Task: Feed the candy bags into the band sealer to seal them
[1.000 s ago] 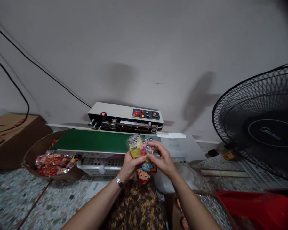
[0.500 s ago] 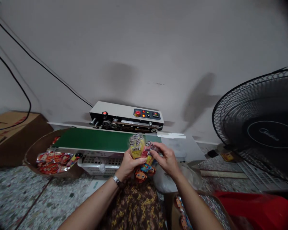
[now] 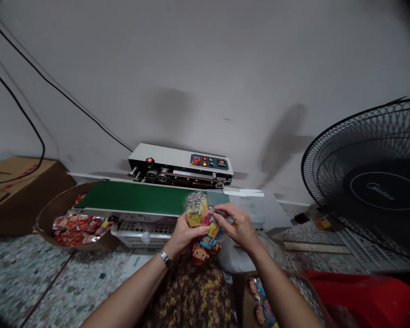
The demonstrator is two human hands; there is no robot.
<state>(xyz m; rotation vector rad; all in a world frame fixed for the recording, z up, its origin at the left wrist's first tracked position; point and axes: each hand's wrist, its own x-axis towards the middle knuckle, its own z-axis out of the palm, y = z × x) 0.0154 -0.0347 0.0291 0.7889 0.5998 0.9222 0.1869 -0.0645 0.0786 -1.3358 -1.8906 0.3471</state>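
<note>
My left hand (image 3: 183, 233) is closed around a clear plastic bag (image 3: 195, 210) of yellow-labelled packs with dark-and-white striped tops and a barcode. Pink and yellow small packs (image 3: 210, 218) lie against it between my hands. Below them hang cartoon-faced packets (image 3: 200, 253) with orange-red and blue colours. My right hand (image 3: 235, 224) pinches at the upper right edge of the pink pack, thumb and fingers together. What exactly sits between those fingertips is partly hidden. Just behind my hands runs the green conveyor belt (image 3: 133, 197) of a band sealing machine (image 3: 181, 166) with lit buttons.
On the left, a round-sided cardboard box (image 3: 43, 223) holds red cartoon packets. A white basket (image 3: 140, 237) stands under the belt. A black fan (image 3: 372, 191) is at right. By my right forearm are an open carton (image 3: 241, 291) of packets and a red item (image 3: 362, 298).
My right hand has shifted slightly and its fingers have closed further over the top of the pink pack. My left hand keeps its hold on the bag.
</note>
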